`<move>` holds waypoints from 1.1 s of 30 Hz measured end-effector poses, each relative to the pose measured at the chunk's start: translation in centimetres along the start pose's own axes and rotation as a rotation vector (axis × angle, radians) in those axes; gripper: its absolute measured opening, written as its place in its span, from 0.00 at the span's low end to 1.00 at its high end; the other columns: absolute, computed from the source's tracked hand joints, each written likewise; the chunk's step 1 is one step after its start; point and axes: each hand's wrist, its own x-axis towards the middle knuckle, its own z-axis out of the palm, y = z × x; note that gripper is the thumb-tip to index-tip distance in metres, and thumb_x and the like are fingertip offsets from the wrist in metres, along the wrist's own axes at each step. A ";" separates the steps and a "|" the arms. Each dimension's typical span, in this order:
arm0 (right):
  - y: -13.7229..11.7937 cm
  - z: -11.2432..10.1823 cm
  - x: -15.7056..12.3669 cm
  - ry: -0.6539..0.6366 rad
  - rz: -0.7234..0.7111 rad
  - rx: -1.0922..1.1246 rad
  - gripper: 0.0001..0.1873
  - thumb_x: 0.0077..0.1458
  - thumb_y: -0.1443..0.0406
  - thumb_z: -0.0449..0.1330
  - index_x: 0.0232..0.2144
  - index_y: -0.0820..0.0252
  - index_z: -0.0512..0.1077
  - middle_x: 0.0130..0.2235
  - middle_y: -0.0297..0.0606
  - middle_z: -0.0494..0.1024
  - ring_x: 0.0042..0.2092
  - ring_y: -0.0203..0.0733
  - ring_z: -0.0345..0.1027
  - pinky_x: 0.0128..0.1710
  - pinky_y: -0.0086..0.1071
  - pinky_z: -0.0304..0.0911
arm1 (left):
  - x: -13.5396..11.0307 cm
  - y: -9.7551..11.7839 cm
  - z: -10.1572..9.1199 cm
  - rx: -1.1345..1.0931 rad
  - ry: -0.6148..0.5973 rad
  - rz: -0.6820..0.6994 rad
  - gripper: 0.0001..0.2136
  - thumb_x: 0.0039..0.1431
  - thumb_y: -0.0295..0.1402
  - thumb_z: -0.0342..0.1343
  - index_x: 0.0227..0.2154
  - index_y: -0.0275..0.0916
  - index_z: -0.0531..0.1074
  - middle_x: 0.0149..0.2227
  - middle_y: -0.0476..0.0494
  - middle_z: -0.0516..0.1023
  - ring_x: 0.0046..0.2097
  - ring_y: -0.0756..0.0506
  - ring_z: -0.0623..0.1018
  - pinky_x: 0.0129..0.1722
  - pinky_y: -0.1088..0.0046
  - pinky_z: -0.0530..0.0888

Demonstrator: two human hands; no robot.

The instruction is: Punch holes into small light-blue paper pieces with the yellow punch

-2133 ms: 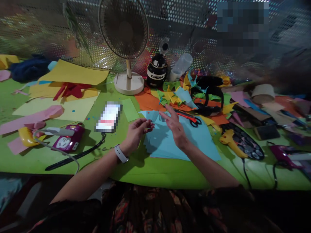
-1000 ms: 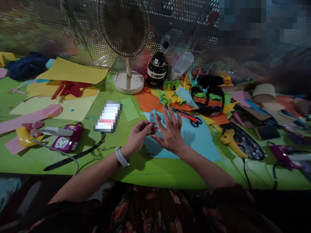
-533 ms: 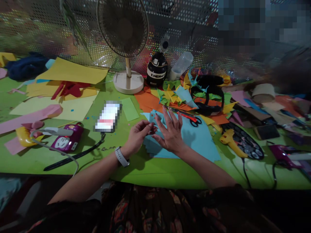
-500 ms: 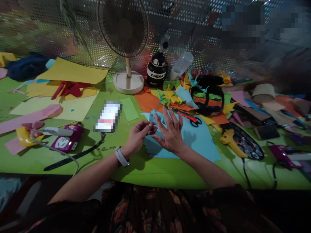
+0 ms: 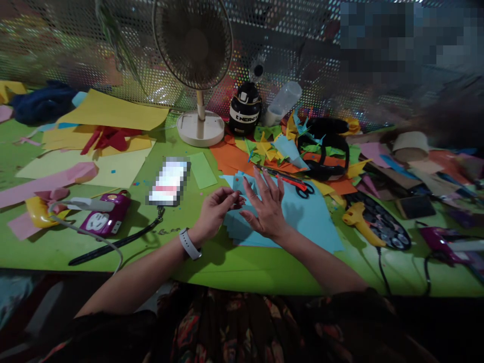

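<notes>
My left hand (image 5: 216, 210), with a white band at the wrist, hovers over the left edge of a stack of light blue paper sheets (image 5: 310, 214). Its fingers are pinched together near the paper's corner; what they pinch is too small to name. My right hand (image 5: 266, 205) is beside it with fingers spread and stretched out above the blue sheets, holding nothing. Red-handled scissors (image 5: 298, 184) lie just beyond the right hand's fingertips.
On the green table (image 5: 56, 247) are a desk fan (image 5: 196, 60), a phone (image 5: 169, 182), a purple glue gun (image 5: 102, 218), a yellow glue gun (image 5: 357, 218), a black bottle (image 5: 244, 109), folded paper cranes (image 5: 272, 146) and yellow sheets (image 5: 113, 113).
Over two seconds my right hand has swung left and closed up to my left hand above the blue sheets. In the last half second hardly anything has moved.
</notes>
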 end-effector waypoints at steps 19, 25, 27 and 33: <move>1.7 -1.4 -3.3 -0.071 -0.019 0.113 0.34 0.65 0.51 0.47 0.69 0.46 0.43 0.72 0.39 0.42 0.70 0.55 0.41 0.66 0.57 0.43 | 1.0 1.8 -0.7 -0.023 0.146 0.030 0.09 0.49 0.33 0.68 0.30 0.38 0.75 0.30 0.47 0.79 0.32 0.52 0.77 0.35 0.74 0.74; 1.7 -0.1 -4.4 -0.238 0.021 0.059 0.31 0.64 0.48 0.49 0.64 0.52 0.59 0.72 0.43 0.43 0.71 0.56 0.35 0.67 0.57 0.40 | 1.4 2.1 -0.8 -0.045 0.165 0.077 0.08 0.49 0.33 0.68 0.31 0.38 0.76 0.30 0.48 0.79 0.32 0.52 0.78 0.35 0.76 0.73; 1.0 0.5 -3.7 -0.317 0.009 0.067 0.32 0.63 0.46 0.48 0.63 0.53 0.62 0.72 0.42 0.43 0.71 0.55 0.33 0.67 0.57 0.37 | 1.6 1.9 -1.0 -0.051 0.168 0.080 0.08 0.49 0.33 0.67 0.31 0.38 0.76 0.30 0.48 0.79 0.32 0.52 0.78 0.34 0.77 0.73; -1.0 1.6 -1.7 -0.425 -0.031 0.074 0.39 0.60 0.42 0.47 0.64 0.58 0.60 0.71 0.49 0.45 0.72 0.56 0.32 0.68 0.57 0.32 | 1.8 1.5 -1.1 -0.049 0.193 0.066 0.08 0.49 0.32 0.67 0.29 0.38 0.75 0.29 0.48 0.79 0.32 0.52 0.78 0.35 0.77 0.73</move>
